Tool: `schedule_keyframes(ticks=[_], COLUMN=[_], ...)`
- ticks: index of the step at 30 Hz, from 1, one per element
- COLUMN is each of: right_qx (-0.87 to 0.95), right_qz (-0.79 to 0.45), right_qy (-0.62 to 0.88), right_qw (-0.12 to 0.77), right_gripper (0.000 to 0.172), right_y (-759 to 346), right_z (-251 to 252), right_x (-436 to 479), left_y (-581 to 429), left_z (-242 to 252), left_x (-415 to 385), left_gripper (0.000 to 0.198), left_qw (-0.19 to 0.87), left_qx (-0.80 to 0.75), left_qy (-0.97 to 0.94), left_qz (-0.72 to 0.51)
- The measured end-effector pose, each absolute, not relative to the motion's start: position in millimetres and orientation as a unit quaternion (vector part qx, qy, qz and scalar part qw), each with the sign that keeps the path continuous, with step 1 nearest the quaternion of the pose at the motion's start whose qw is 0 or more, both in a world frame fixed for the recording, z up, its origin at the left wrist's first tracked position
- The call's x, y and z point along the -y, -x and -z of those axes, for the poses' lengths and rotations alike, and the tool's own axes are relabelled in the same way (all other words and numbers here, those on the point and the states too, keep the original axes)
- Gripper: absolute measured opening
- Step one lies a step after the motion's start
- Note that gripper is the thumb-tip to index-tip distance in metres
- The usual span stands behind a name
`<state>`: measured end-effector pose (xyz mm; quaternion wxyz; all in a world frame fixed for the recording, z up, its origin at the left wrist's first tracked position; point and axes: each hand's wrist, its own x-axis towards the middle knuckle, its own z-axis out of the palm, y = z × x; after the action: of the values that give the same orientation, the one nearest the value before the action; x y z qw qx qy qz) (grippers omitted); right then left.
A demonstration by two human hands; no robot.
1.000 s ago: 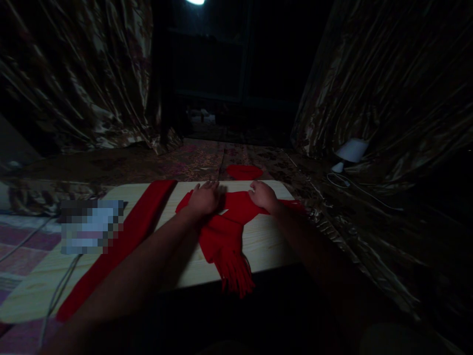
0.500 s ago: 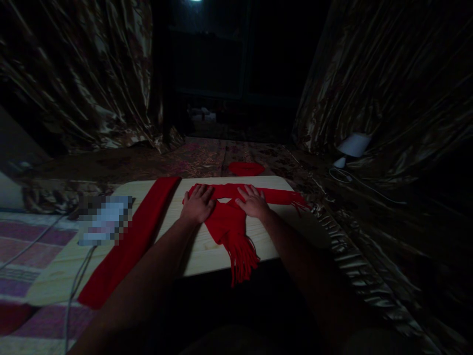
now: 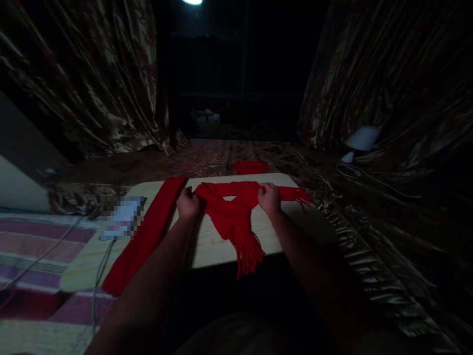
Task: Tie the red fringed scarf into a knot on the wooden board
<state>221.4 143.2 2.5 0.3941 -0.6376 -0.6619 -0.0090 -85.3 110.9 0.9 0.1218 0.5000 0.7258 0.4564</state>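
Note:
A red fringed scarf (image 3: 231, 219) lies crossed over itself on a light wooden board (image 3: 210, 251). One fringed end hangs toward me over the board's near edge, and the other points right. At the scarf's left fold, my left hand (image 3: 188, 203) is closed, its thumb side pinching the cloth. My right hand (image 3: 269, 198) has its fingers curled around the upper strip, right of the crossing. Its fingertips are partly hidden. A folded red cloth strip (image 3: 148, 234) lies flat along the board's left side, close to my left forearm.
Left on the board is a blurred-out phone-like device (image 3: 123, 217) with a grey cable (image 3: 96, 281). Another red cloth (image 3: 251, 166) lies beyond the far edge. A small white lamp (image 3: 364, 139) stands at right. A striped cover (image 3: 33, 241) lies at left, and curtains hang behind.
My hands went from lying flat on the scarf to closed on it. The left moved outward to its left fold, the right slightly to the right. The whole view shifted a little.

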Motion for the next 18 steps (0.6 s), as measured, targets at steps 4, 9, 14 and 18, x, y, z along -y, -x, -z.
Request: schedule_keyframes(ticks=[4,9,14,18], right_qx=[0.683,0.71,0.75,0.784], right_qz=[-0.003,-0.234,-0.376,-0.336], right_qy=[0.616,0.49,0.396,0.392], right_qw=[0.393,0.449,0.372,0.345], right_gripper=[0.028,0.016,0.015,0.019], right_y=[-216,-205,-201,-202], right_z=[-9,-12,-4,-4], right_x=[-136,-109,-80,-77], left_y=[79,67,51,46], left_z=[-4,-10,-13,-11], left_x=[-106,-96,-79,-68], left_gripper=[0.053,0.051,0.059,0.076], left_qw=[0.113,0.008,0.017,0.063], left_qx=[-0.717,-0.645,-0.55,-0.485], left_qy=[-0.55,-0.672,-0.793,-0.854], left_qz=[-0.413,-0.364,-0.262,-0.177])
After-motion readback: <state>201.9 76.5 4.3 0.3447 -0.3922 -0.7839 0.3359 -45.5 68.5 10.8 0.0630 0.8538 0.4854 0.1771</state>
